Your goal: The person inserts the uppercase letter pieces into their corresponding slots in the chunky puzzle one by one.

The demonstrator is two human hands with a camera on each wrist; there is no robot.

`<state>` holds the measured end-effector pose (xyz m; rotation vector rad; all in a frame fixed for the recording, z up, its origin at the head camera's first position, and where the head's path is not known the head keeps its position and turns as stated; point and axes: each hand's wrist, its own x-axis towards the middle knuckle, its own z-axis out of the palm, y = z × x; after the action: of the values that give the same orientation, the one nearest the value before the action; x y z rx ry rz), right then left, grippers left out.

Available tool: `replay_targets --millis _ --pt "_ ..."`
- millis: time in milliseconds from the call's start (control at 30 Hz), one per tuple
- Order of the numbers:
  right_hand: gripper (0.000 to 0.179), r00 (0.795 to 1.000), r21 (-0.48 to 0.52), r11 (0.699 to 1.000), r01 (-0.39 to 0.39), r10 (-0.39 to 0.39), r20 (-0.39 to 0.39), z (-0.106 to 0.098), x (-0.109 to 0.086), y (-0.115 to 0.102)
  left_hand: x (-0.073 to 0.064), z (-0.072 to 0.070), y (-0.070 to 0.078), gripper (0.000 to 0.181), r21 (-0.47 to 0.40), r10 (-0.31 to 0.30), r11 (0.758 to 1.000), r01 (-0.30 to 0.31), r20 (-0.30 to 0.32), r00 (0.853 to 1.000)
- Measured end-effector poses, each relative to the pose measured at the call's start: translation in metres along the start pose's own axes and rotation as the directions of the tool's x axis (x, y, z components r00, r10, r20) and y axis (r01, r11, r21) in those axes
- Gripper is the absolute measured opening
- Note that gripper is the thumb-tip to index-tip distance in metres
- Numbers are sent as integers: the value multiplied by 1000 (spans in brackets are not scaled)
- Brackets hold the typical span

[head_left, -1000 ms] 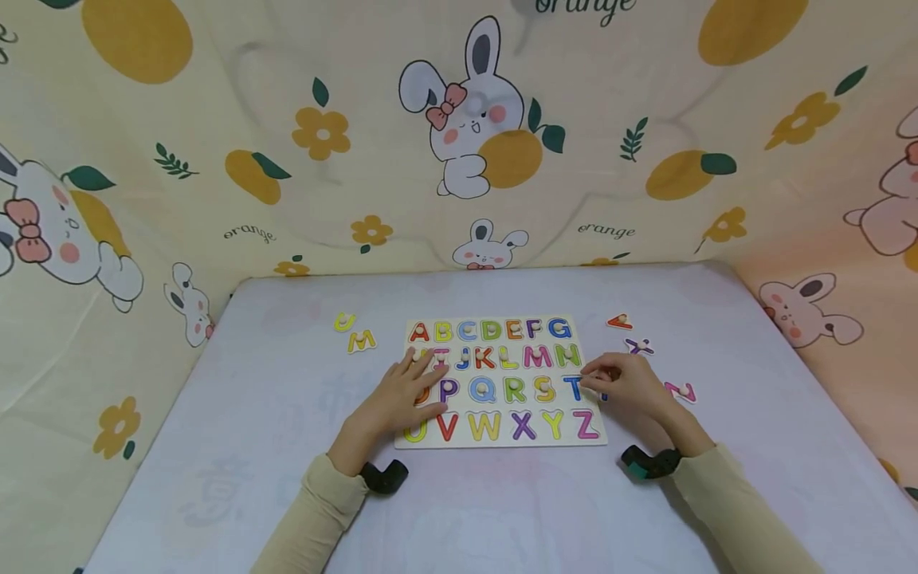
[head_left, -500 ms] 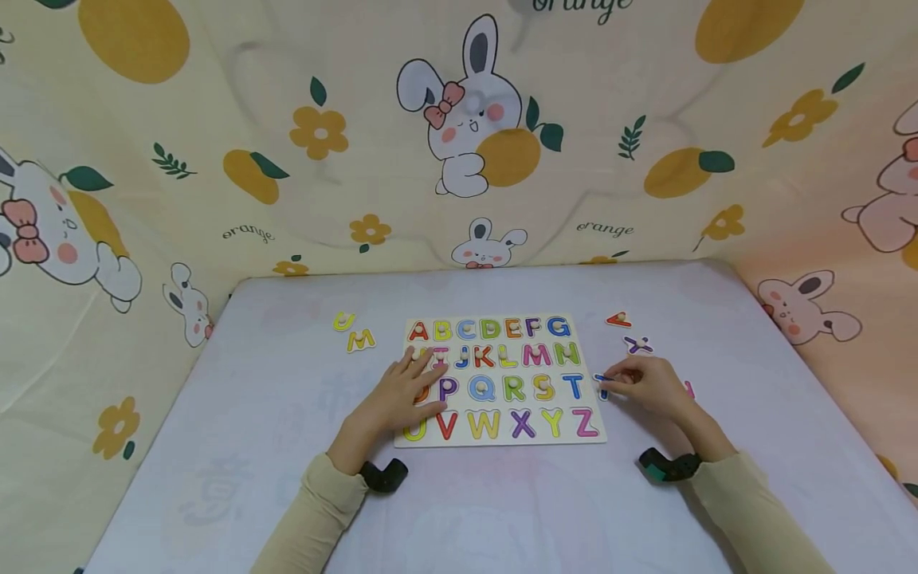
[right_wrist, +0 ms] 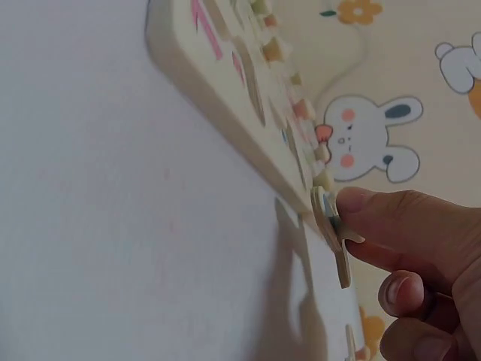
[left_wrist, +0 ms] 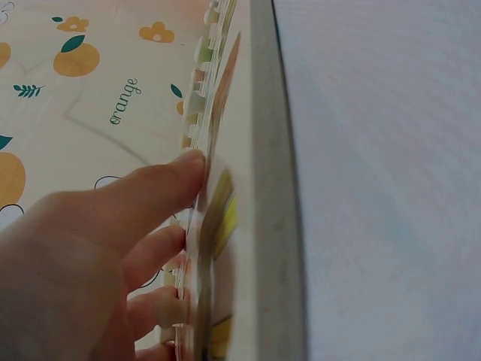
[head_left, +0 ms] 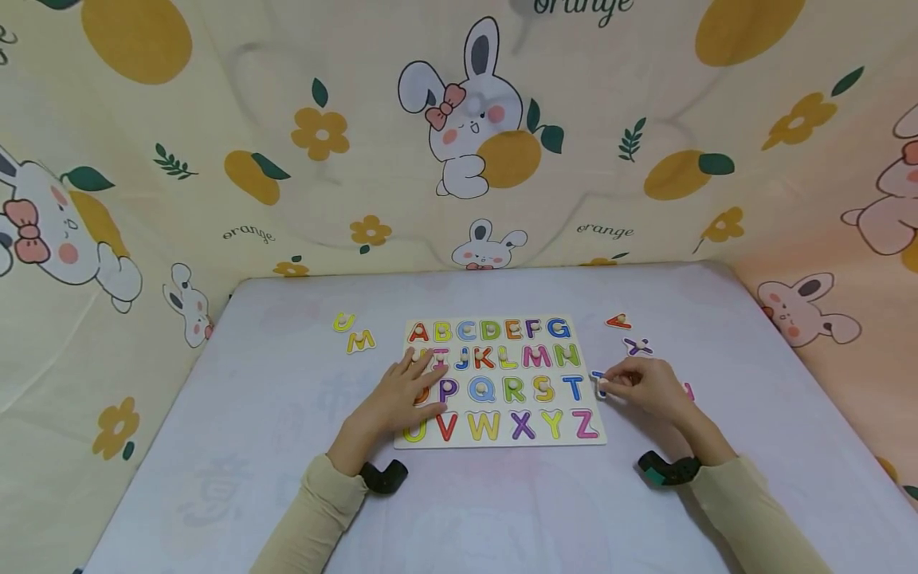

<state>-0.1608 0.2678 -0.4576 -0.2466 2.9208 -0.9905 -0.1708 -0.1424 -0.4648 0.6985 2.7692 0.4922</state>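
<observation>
A white alphabet puzzle board (head_left: pixel 502 444) with colored letters lies mid-table. My left hand (head_left: pixel 396 400) rests on its left side, fingers spread, covering some letters. In the left wrist view, the thumb (left_wrist: pixel 180 180) touches the board's face. My right hand (head_left: pixel 645 387) pinches a blue T puzzle piece (head_left: pixel 598 381) between thumb and index finger, just off the board's right edge. That piece (right_wrist: pixel 325 214) is tilted in the right wrist view, close beside the board's edge. On the board, the blue T spot (head_left: pixel 572 388) shows no knob, while several other letters carry knobs.
Loose yellow U (head_left: pixel 344 322) and yellow W-shaped (head_left: pixel 361 341) pieces lie left of the board. To the right are a red V-shaped piece (head_left: pixel 619 321), a purple X (head_left: pixel 637 347) and a pink piece (head_left: pixel 689 391) mostly hidden by my right hand. A patterned cloth (head_left: pixel 287 231) hangs behind.
My right hand has drawn back rightward from the board's T spot with the blue T piece, which has since turned slightly in the fingers. The left hand has stayed in place.
</observation>
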Motion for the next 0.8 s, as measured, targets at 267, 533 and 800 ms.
replay_targets --millis 267,533,800 --pt "17 998 72 996 57 -59 23 10 6 -13 0 0 0 67 11 -1 1000 1 6 1000" --pt "14 997 79 996 49 -54 59 21 11 -20 -1 -2 3 66 -6 -7 1000 7 11 1000" --pt "15 995 58 997 59 -63 78 23 14 -23 -1 -1 1 66 0 -6 1000 6 8 1000"
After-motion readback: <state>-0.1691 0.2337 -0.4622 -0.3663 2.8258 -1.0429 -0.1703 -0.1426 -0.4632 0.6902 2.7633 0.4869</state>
